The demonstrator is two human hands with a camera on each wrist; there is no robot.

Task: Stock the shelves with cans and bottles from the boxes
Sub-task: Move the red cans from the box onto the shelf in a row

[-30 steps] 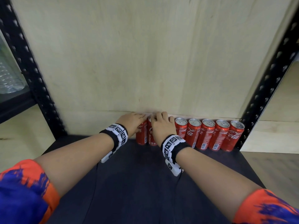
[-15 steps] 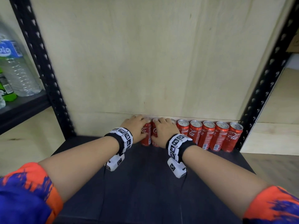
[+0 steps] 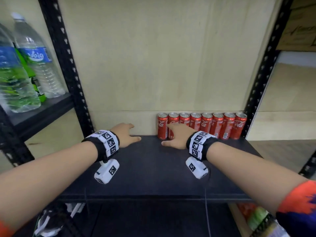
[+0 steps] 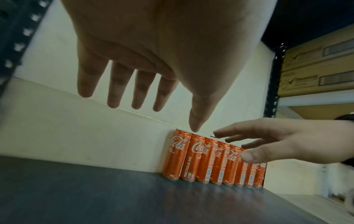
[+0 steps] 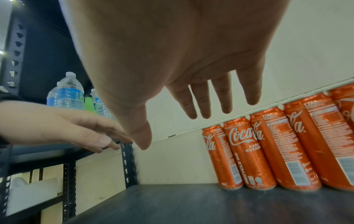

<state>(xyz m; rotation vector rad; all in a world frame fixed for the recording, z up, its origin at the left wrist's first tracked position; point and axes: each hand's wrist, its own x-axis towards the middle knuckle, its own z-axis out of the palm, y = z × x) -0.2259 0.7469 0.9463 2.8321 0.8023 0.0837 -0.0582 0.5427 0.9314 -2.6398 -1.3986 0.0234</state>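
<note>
While my two hands hover empty above the dark shelf (image 3: pixel 153 168), the row of red cans (image 3: pixel 201 125) stands upright at the back, shoulder to shoulder against the pale back panel (image 3: pixel 153 57), running from about the middle to the right post (image 3: pixel 256 93). I judge these slim cans to be full, so fairly heavy for their size, stiff under a moderate squeeze, and smooth enough to slip if gripped loosely. Tall and narrow, they look likely to topple when nudged near the top, and one falling could take its neighbours with it. The best hold, I think, is round the middle of the body, thumb on one side and fingers on the other.

My left hand (image 3: pixel 126 134) holds nothing: its fingers are spread and nearly straight, well to the left of the row. My right hand (image 3: pixel 176 135) also holds nothing, fingers loosely extended just in front of the leftmost cans; whether a fingertip grazes one I cannot tell. Water bottles (image 3: pixel 37 55) stand on the neighbouring shelf to the left.
</note>
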